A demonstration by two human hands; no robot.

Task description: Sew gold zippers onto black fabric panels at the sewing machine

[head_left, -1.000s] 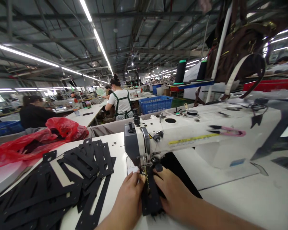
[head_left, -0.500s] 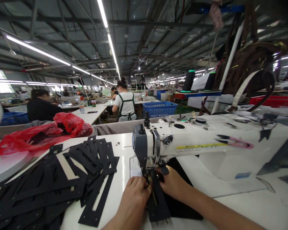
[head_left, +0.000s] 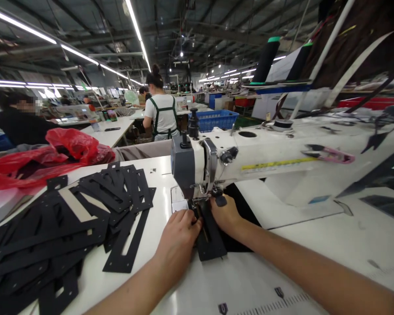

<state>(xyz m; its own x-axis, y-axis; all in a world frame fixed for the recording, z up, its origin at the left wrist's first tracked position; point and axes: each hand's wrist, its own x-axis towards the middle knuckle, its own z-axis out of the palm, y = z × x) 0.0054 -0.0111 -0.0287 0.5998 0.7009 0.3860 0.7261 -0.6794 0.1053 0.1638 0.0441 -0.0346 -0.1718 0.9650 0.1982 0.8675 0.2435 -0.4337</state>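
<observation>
A white and grey sewing machine (head_left: pixel 269 155) stands in front of me. Under its presser foot lies a narrow black panel (head_left: pixel 216 247) with a long slot, its near end pointing toward me. My left hand (head_left: pixel 180 234) is closed at the panel's left edge, fingers curled close to the needle area. On the other side, my right hand (head_left: pixel 228 214) is closed at the panel's right edge, its fingertips partly hidden behind the machine's foot. A larger flat black piece (head_left: pixel 241 210) lies beneath my right hand and wrist.
Many slotted black panels (head_left: pixel 65 236) are heaped on the white table at left, beside a red plastic bag (head_left: pixel 75 148). Pink-handled thread snips (head_left: pixel 335 154) rest against the machine arm. Ruler markings (head_left: pixel 276 302) run along the near table. Beyond are a blue basket (head_left: pixel 218 120) and co-workers.
My view has tilted down, so the scene sits higher and the table's ruler markings now show. Both hands stay at the panel's edges beside the presser foot.
</observation>
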